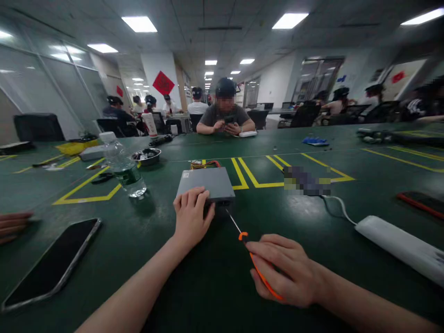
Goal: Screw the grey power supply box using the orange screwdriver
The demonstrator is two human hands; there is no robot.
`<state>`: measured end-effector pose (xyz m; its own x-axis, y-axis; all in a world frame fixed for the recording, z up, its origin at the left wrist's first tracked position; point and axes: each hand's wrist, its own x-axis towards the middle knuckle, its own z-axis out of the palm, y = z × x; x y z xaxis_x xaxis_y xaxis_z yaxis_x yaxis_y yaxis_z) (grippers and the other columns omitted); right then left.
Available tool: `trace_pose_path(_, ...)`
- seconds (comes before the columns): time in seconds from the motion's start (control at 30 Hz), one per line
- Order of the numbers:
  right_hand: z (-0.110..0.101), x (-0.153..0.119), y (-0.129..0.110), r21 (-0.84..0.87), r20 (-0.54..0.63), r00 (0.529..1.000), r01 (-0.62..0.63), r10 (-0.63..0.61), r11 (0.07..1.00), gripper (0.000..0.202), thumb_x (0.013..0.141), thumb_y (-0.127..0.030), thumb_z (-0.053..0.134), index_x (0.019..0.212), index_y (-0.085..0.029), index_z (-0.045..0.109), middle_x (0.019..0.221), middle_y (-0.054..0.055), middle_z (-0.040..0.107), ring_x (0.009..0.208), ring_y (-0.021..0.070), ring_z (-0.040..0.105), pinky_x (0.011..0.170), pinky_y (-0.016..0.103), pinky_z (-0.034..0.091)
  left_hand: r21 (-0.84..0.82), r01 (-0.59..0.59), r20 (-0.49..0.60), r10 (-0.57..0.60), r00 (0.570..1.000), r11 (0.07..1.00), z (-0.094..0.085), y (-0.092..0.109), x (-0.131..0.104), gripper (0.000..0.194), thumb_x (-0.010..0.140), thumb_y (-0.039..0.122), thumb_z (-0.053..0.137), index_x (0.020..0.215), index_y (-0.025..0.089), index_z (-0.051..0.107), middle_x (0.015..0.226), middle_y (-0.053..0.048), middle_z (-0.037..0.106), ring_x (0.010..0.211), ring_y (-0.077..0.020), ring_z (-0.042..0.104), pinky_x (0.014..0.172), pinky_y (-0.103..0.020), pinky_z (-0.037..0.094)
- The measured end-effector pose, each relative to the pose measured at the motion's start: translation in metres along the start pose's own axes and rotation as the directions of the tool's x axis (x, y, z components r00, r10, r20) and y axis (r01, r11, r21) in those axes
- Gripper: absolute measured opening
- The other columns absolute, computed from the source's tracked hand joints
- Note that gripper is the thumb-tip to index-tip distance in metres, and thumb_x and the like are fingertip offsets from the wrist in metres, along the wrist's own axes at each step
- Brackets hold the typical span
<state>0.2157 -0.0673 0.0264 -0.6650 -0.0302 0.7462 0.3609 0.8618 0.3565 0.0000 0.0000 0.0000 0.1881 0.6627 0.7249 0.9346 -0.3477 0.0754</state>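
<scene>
A grey metal computer power supply (208,179) lies on the green table in front of me, its bundle of coloured wires (204,164) coming out at the far side. My left hand (192,210) grips its near left part, with the fingers over the top and the thumb against the near face. In my right hand (282,268) is a screwdriver (243,237) with an orange and black handle. Its thin shaft points up and left, and the tip is close to the unit's near face by the socket. Whether the tip touches is too small to tell.
Left of the unit stand a water bottle (126,169) and a metal bowl (147,156). A phone (52,263) lies near left, by another person's hand (14,226). At right is a white power strip (398,245) with its cord. Across the table sits a person (225,111).
</scene>
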Motion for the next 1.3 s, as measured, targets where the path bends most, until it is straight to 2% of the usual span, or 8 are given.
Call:
trace_pose_path(0.4,-0.003,-0.009,0.005,-0.061,0.063,0.993,-0.094,0.098,0.994,0.013,0.076,-0.011,0.056,0.089,-0.014,0.054,0.085,0.009,0.066,0.075,0.0128,0.063,0.067,0.026,0.053,-0.03,0.004,-0.004,-0.004,1.0,1.0,-0.004,0.001,0.0,0.025,0.083,0.032,0.049,0.105,0.021,0.052,0.115,-0.007,0.055,0.106,-0.0243,0.046,0.091,-0.042,0.027)
trace_pose_path(0.63,-0.003,-0.008,0.0,-0.059,0.112,0.984,-0.133,0.139,0.989,0.014,0.075,-0.009,0.059,0.085,-0.017,0.057,0.09,0.008,0.063,0.07,0.0122,0.06,0.067,0.026,0.05,-0.031,0.007,0.001,-0.007,1.0,0.999,-0.005,0.002,0.0,0.025,0.082,0.031,0.049,0.105,0.022,0.052,0.115,-0.007,0.055,0.106,-0.0247,0.045,0.09,-0.042,0.027)
trace_pose_path(0.73,-0.004,-0.006,-0.003,0.006,0.205,0.97,-0.136,0.132,0.991,0.014,0.081,-0.024,0.056,0.094,-0.018,0.057,0.098,0.012,0.061,0.08,0.0163,0.061,0.072,0.029,0.05,-0.032,0.004,-0.005,-0.004,1.0,0.999,-0.005,0.002,0.0,0.025,0.083,0.032,0.049,0.105,0.022,0.052,0.116,-0.008,0.055,0.106,-0.025,0.045,0.09,-0.042,0.027)
trace_pose_path(0.83,-0.005,-0.004,-0.005,0.087,0.262,0.96,-0.13,0.103,0.988,0.032,0.089,-0.037,0.039,0.104,-0.014,0.053,0.102,0.018,0.06,0.091,0.0217,0.06,0.074,0.034,0.05,-0.031,0.0,-0.006,0.0,1.0,1.0,-0.005,0.002,0.0,0.024,0.083,0.032,0.049,0.105,0.022,0.052,0.116,-0.008,0.055,0.106,-0.025,0.045,0.09,-0.042,0.027)
trace_pose_path(0.93,-0.005,-0.005,-0.004,0.099,0.236,0.968,-0.109,0.083,0.989,0.032,0.089,-0.036,0.039,0.105,-0.011,0.051,0.099,0.019,0.062,0.085,0.021,0.062,0.071,0.034,0.05,-0.027,0.002,-0.001,-0.002,1.0,1.0,-0.004,0.002,0.0,0.025,0.083,0.032,0.049,0.105,0.022,0.052,0.115,-0.007,0.055,0.106,-0.0246,0.045,0.09,-0.042,0.028)
trace_pose_path(1.1,-0.002,-0.01,-0.002,0.093,0.1,0.987,-0.132,0.123,0.987,0.022,0.086,-0.032,0.049,0.095,-0.012,0.048,0.094,0.018,0.065,0.077,0.0174,0.064,0.067,0.031,0.051,-0.026,0.005,-0.003,-0.005,1.0,1.0,-0.003,0.002,0.001,0.025,0.082,0.032,0.049,0.105,0.022,0.052,0.115,-0.007,0.055,0.105,-0.0245,0.046,0.09,-0.042,0.028)
trace_pose_path(1.23,-0.004,-0.012,-0.004,0.121,0.153,0.975,-0.18,0.161,0.976,0.035,0.087,-0.04,0.045,0.105,-0.009,0.045,0.1,0.02,0.063,0.09,0.0198,0.062,0.075,0.031,0.051,-0.023,0.005,-0.004,-0.005,1.0,1.0,-0.004,0.002,0.001,0.025,0.082,0.032,0.049,0.105,0.022,0.052,0.115,-0.007,0.055,0.106,-0.0244,0.046,0.09,-0.042,0.027)
trace_pose_path(1.3,-0.005,-0.01,-0.006,0.09,0.209,0.968,-0.157,0.136,0.983,0.032,0.088,-0.034,0.043,0.108,-0.01,0.047,0.102,0.02,0.062,0.093,0.021,0.061,0.075,0.032,0.051,-0.024,0.006,0.001,-0.006,1.0,1.0,-0.005,0.002,0.001,0.025,0.083,0.032,0.048,0.105,0.022,0.052,0.115,-0.007,0.055,0.106,-0.0244,0.046,0.09,-0.042,0.028)
